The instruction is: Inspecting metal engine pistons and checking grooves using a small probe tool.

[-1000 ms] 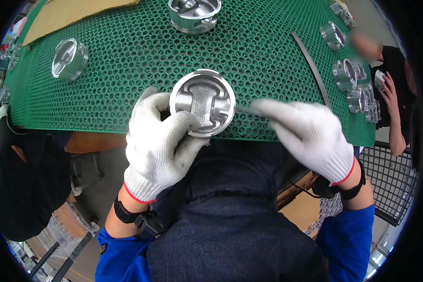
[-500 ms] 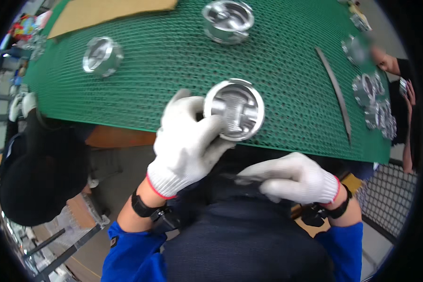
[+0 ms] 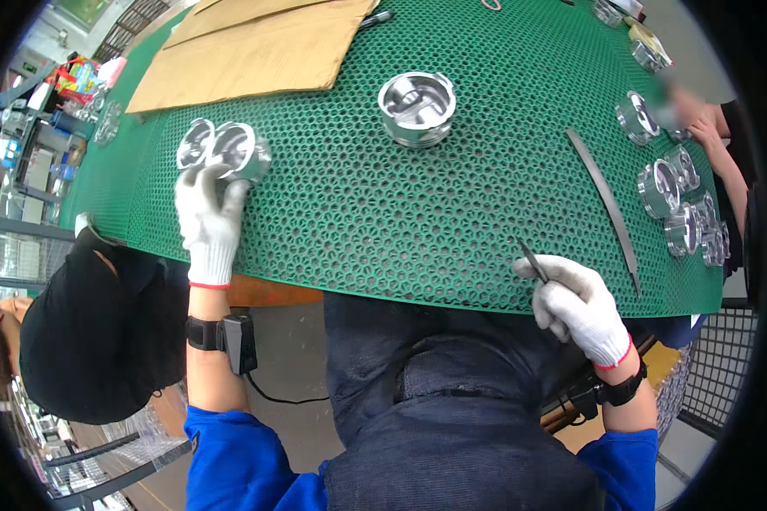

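Observation:
My left hand (image 3: 203, 217), in a white glove, is at the left of the green mat, its fingers and thumb closed on the lower edge of a shiny metal piston (image 3: 245, 153). Close beside it, on its left, stands a second piston (image 3: 197, 143). My right hand (image 3: 578, 307), gloved too, is over the mat's near edge. Between its thumb and fingers it pinches a thin dark pointed tool (image 3: 533, 261), whose exact kind I cannot make out. Further off, in the middle of the mat, another piston (image 3: 417, 109) stands with its hollow side up.
A grey curved strip (image 3: 606, 209) lies on the green mat (image 3: 452, 213) at the right. Several pistons (image 3: 659, 189) stand beyond it, near another person's hand (image 3: 706, 128). Cardboard (image 3: 256, 64) lies at the far left. Someone in dark clothes (image 3: 102, 328) is on my left.
My left hand has carried its piston from the near middle to the far left, beside the other one. My right hand has moved right and up over the mat, and its tool now shows.

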A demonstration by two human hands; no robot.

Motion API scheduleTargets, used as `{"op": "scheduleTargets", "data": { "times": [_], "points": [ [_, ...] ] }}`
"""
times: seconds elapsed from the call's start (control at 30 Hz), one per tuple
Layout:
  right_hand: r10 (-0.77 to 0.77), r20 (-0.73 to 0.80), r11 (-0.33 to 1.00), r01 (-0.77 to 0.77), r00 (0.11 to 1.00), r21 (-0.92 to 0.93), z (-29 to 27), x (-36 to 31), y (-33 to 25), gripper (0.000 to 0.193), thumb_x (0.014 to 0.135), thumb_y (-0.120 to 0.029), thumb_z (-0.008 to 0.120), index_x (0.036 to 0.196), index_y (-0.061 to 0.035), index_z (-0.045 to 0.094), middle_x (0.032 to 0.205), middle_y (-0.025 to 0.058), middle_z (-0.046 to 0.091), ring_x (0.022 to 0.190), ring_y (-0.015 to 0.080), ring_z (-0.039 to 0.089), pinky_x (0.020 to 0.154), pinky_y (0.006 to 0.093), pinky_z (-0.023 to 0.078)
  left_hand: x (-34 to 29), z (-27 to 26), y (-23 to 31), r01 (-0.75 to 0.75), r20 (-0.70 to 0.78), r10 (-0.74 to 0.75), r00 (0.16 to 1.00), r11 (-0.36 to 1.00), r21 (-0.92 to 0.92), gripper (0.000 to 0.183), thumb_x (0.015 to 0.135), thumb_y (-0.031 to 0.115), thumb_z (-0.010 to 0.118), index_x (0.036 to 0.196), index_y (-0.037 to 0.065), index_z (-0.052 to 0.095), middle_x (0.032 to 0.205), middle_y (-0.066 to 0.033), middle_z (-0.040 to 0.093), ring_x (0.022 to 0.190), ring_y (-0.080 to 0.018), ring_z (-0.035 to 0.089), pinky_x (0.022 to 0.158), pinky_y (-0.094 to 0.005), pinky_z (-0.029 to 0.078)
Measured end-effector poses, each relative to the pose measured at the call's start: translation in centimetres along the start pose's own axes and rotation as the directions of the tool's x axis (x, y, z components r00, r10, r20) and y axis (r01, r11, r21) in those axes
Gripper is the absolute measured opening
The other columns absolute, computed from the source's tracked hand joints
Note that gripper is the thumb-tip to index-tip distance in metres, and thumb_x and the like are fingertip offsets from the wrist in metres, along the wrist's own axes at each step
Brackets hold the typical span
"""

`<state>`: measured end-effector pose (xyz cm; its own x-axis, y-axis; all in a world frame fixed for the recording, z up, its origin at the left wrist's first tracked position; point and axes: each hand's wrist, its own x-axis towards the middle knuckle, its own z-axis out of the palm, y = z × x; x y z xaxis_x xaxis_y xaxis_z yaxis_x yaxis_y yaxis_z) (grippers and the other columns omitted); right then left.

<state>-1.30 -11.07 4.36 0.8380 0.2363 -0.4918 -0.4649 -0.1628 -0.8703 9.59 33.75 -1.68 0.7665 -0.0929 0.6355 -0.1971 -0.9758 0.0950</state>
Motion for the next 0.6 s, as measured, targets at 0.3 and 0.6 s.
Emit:
{"op": "scheduleTargets", "data": {
  "times": [0.3,0.6],
  "points": [
    [-0.007,0.025,1.000,0.007,1.000,0.008,-0.2,0.1,0.3,0.040,0.100,-0.013,0.051,0.137,-0.0040,0.061,0.069,-0.0017,0.057,0.051,0.0011,0.038,0.048,0.0171,0.030,6.5,1.0,15.5,-0.355,0.073,0.392,0.917,0.886,-0.299,0.050,0.075,0.008,0.078,0.124,0.017,0.068,0.138,-0.0236,0.056,0.127,-0.0429,0.054,0.106,-0.0483,0.046],
    [-0.051,0.015,0.998,0.052,0.999,-0.021,0.0,0.0,0.8,0.040,0.100,-0.013,0.051,0.138,-0.0028,0.060,0.070,-0.0014,0.058,0.054,0.0015,0.041,0.052,0.0175,0.033,0.9,-2.7,16.2,-0.293,0.196,0.436,0.878,0.815,-0.500,0.028,0.069,0.011,0.083,0.093,0.009,0.070,0.128,-0.0158,0.063,0.128,-0.0426,0.054,0.107,-0.0510,0.045]
  ]
}}
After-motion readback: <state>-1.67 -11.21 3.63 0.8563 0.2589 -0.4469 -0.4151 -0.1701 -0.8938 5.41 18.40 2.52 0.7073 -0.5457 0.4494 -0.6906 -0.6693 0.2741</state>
